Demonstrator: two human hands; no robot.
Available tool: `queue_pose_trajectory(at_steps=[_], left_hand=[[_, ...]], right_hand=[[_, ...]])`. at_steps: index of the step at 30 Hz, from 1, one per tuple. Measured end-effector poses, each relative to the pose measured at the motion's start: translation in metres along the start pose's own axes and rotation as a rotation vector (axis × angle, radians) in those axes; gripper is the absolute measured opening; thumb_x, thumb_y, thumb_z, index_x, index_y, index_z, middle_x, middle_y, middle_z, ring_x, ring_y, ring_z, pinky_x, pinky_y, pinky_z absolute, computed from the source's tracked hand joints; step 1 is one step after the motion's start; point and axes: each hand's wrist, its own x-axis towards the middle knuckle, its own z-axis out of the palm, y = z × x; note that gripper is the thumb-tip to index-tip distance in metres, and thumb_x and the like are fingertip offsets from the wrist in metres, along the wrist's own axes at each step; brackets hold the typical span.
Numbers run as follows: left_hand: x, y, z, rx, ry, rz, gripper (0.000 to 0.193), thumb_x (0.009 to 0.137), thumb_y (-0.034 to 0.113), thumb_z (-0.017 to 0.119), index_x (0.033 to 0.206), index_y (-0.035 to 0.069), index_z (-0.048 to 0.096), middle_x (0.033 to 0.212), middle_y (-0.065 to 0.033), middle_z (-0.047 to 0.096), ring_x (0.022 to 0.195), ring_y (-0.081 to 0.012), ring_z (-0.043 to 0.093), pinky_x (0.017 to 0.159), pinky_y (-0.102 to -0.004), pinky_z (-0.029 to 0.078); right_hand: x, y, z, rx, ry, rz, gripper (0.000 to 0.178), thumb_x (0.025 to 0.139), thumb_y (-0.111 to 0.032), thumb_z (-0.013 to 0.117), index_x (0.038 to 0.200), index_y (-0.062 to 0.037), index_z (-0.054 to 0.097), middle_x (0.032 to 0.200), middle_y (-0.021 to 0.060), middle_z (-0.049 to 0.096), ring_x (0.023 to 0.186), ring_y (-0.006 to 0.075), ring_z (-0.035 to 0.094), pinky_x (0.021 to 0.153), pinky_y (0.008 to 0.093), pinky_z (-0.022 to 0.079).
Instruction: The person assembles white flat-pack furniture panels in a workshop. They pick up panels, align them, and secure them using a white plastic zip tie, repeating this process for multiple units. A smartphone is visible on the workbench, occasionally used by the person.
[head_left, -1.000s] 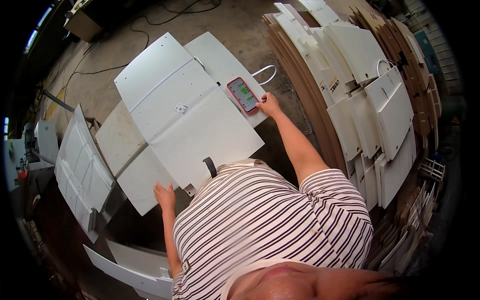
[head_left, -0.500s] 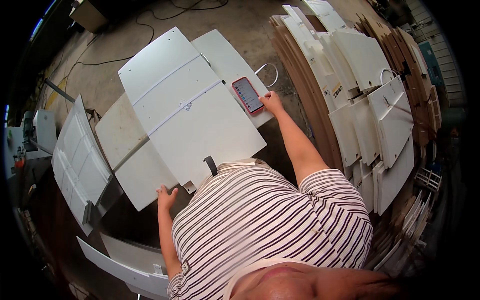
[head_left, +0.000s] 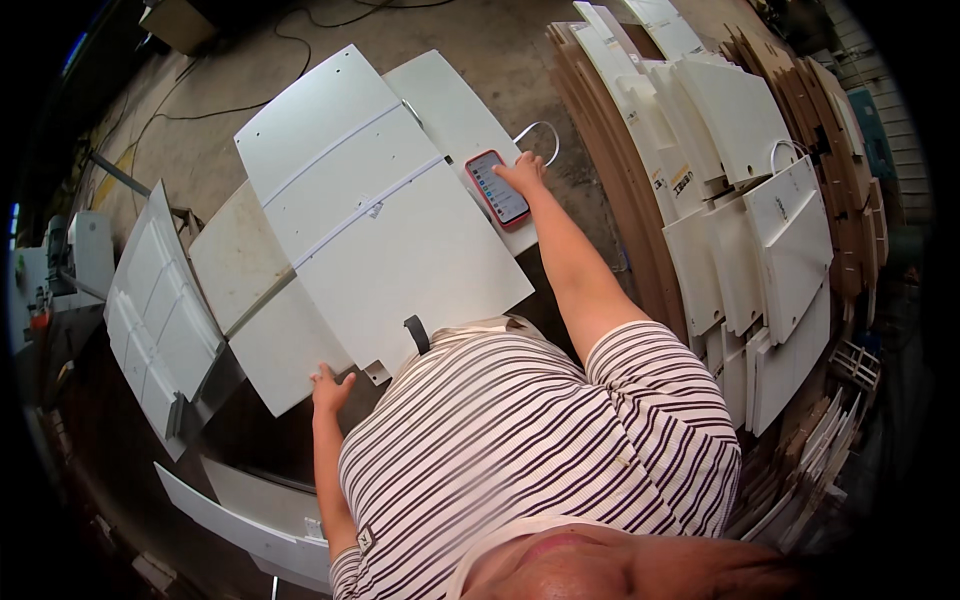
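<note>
A phone (head_left: 487, 180) in a red case, screen lit, lies on a white panel (head_left: 440, 95) at the right of the work surface. My right hand (head_left: 524, 175) is over the phone's upper right edge, with a digit reaching onto the screen and the fingers apart. Down at the left, my left hand (head_left: 330, 387) rests its fingertips by the edge of a lower pale board (head_left: 285, 350), thumb spread, holding nothing. Between my hands lies a large white panel (head_left: 400, 250) with two lengthwise strips and small holes. A dark strap (head_left: 417, 333) shows at its near edge.
Tall stacks of white panels (head_left: 690, 260) and brown boards (head_left: 640, 240) stand to my right. More white panels (head_left: 160, 310) lean at the left. Cables (head_left: 290, 75) cross the floor at the far side. A white loop (head_left: 545, 130) pokes out beyond the phone.
My right hand has moved from the phone's lower right corner up to its upper right part, over the screen. The screen's display looks different. My left hand stays in place.
</note>
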Motion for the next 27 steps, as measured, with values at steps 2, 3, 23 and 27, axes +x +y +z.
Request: queue_pose_trajectory(at_steps=[2,3,23,27], left_hand=[[-0.002,0.004,0.0,0.007,-0.003,-0.02,0.107,0.077,0.059,0.065,0.148,-0.001,0.013,0.143,-0.0394,0.025,0.139,-0.0462,0.02,0.11,-0.0452,0.028],[-0.003,0.005,0.0,0.011,-0.005,-0.03,0.107,0.077,0.059,0.065,0.148,-0.001,0.013,0.143,-0.0397,0.023,0.139,-0.0463,0.02,0.11,-0.0453,0.028],[-0.005,0.013,-0.002,0.019,0.005,-0.068,0.105,0.078,0.058,0.064,0.149,0.0,0.012,0.145,-0.0376,0.021,0.14,-0.0445,0.017,0.111,-0.0453,0.026],[-0.007,0.016,-0.004,0.018,-0.003,-0.076,0.106,0.078,0.058,0.064,0.149,0.0,0.012,0.145,-0.0378,0.021,0.141,-0.0445,0.016,0.111,-0.0452,0.026]], right_hand=[[0.002,-0.004,-0.002,-0.026,-0.019,0.014,0.094,0.063,-0.056,0.075,0.126,0.0072,0.045,0.129,0.0259,0.046,0.121,0.0391,0.044,0.104,0.0422,0.036],[0.001,-0.006,-0.003,-0.029,-0.02,0.028,0.095,0.063,-0.056,0.075,0.126,0.0078,0.044,0.129,0.0259,0.046,0.122,0.0389,0.044,0.104,0.0421,0.036],[-0.002,-0.012,-0.012,-0.01,-0.059,0.05,0.09,0.061,-0.057,0.077,0.12,0.0049,0.048,0.127,0.024,0.047,0.124,0.0349,0.043,0.104,0.0402,0.036],[-0.009,-0.006,-0.018,0.085,-0.092,-0.002,0.081,0.061,-0.052,0.079,0.117,-0.0012,0.051,0.124,0.0202,0.047,0.122,0.034,0.042,0.103,0.0404,0.036]])
